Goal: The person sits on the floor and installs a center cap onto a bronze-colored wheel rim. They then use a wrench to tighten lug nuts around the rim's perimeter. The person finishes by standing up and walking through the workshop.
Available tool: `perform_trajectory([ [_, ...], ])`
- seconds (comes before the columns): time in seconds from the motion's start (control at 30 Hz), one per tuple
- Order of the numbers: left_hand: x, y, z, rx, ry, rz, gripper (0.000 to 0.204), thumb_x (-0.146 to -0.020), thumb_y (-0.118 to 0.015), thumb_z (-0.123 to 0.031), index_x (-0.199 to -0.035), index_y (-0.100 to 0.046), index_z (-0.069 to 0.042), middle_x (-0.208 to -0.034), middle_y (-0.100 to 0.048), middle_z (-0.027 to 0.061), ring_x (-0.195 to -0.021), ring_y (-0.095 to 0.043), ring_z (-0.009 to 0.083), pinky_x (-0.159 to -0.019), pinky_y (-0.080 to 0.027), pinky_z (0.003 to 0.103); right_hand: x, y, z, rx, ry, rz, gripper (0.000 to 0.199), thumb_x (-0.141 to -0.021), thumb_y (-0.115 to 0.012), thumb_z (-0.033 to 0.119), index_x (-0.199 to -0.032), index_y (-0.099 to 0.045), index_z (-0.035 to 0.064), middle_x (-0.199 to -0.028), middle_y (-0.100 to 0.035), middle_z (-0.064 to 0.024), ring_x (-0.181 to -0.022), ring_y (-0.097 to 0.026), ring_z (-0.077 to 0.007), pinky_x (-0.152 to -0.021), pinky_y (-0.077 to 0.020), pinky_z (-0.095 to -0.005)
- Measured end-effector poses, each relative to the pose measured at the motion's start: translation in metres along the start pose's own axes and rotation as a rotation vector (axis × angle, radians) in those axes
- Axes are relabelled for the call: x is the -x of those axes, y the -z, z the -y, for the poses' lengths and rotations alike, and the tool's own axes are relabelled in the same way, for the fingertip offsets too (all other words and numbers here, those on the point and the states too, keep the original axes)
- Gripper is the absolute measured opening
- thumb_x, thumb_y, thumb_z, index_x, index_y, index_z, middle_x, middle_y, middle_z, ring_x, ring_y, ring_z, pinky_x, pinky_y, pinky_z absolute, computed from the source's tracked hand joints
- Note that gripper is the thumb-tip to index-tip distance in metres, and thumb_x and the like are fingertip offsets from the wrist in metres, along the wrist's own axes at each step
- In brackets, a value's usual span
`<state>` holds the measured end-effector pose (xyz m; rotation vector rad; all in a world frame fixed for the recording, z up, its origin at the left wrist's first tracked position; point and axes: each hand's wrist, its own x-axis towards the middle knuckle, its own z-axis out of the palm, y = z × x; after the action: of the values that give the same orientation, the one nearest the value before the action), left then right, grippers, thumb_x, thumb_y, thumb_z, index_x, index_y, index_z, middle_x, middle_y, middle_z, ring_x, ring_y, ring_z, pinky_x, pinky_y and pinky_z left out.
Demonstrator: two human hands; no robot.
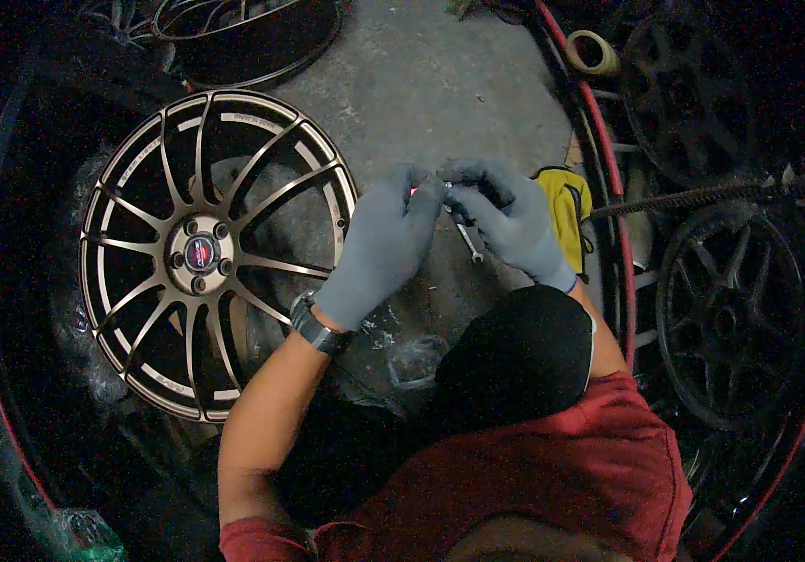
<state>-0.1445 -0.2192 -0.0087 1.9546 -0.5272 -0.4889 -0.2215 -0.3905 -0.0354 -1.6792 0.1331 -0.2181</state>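
Both my hands wear grey gloves and meet fingertip to fingertip over the concrete floor [440,84]. My left hand [379,248] pinches a small part [414,191] with a reddish spot; most of it is hidden by the fingers. My right hand [512,222] is closed on a small silver spanner [470,244], whose open end sticks out below the hand. A dark watch [316,326] sits on my left wrist. A bronze multi-spoke alloy wheel [210,253] lies flat just left of my left hand.
A yellow glove [566,201] lies on the floor right of my hands. Black wheels [730,318] and a red-edged rim [620,215] stand at the right, with a tape roll [592,51] at the top. Another rim [253,37] lies at the top left. My black-clad knee [515,356] is below my hands.
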Motion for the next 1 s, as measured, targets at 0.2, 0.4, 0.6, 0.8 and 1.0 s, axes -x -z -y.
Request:
perform_trajectory([
  [0.2,-0.005,0.005,0.006,-0.21,0.021,0.091,0.037,-0.101,-0.056,-0.033,-0.101,-0.061,0.003,-0.081,-0.065,0.02,-0.076,-0.067,0.0313,-0.068,-0.05,0.04,-0.002,0.0,0.0,-0.068,-0.079,0.026,0.022,-0.096,-0.064,0.017,-0.112,-0.07,0.0022,-0.087,-0.071,-0.0076,-0.075,-0.066,-0.0121,-0.07,-0.0521,-0.0283],
  [0.4,-0.002,-0.002,0.001,0.084,0.026,0.056,0.021,-0.103,-0.056,-0.024,-0.101,-0.059,-0.004,-0.075,-0.059,0.0014,-0.067,-0.057,0.015,-0.061,-0.047,0.03,-0.003,0.001,-0.002,-0.016,-0.049,0.009,0.022,-0.097,-0.064,0.018,-0.11,-0.07,0.0015,-0.084,-0.07,-0.0064,-0.073,-0.064,-0.0108,-0.068,-0.0508,-0.0277],
  [0.6,-0.004,-0.002,0.007,-0.128,0.012,0.019,0.025,-0.101,-0.055,-0.023,-0.099,-0.06,0.002,-0.085,-0.065,0.0233,-0.079,-0.064,0.0418,-0.07,-0.05,0.044,-0.002,-0.003,-0.004,-0.015,-0.022,-0.018,0.022,-0.096,-0.065,0.018,-0.11,-0.07,0.0013,-0.084,-0.07,-0.008,-0.073,-0.065,-0.0115,-0.069,-0.0515,-0.0279],
  [0.8,-0.007,0.004,0.005,-0.399,-0.216,0.035,0.025,-0.103,-0.053,-0.023,-0.102,-0.058,0.001,-0.084,-0.062,0.0248,-0.078,-0.061,0.0452,-0.068,-0.049,0.045,-0.004,-0.003,-0.006,-0.076,-0.067,-0.005,0.023,-0.097,-0.064,0.018,-0.112,-0.07,0.0011,-0.087,-0.071,-0.0059,-0.073,-0.064,-0.0099,-0.069,-0.0514,-0.0267],
  [1.0,0.0,-0.003,0.006,0.029,-0.07,0.003,0.034,-0.104,-0.052,-0.032,-0.102,-0.059,0.002,-0.077,-0.06,0.0215,-0.07,-0.061,0.0344,-0.065,-0.047,0.043,-0.003,-0.003,-0.003,-0.071,-0.068,0.005,0.024,-0.098,-0.063,0.018,-0.114,-0.07,0.0015,-0.088,-0.071,-0.0051,-0.076,-0.064,-0.0088,-0.07,-0.0509,-0.0252],
])
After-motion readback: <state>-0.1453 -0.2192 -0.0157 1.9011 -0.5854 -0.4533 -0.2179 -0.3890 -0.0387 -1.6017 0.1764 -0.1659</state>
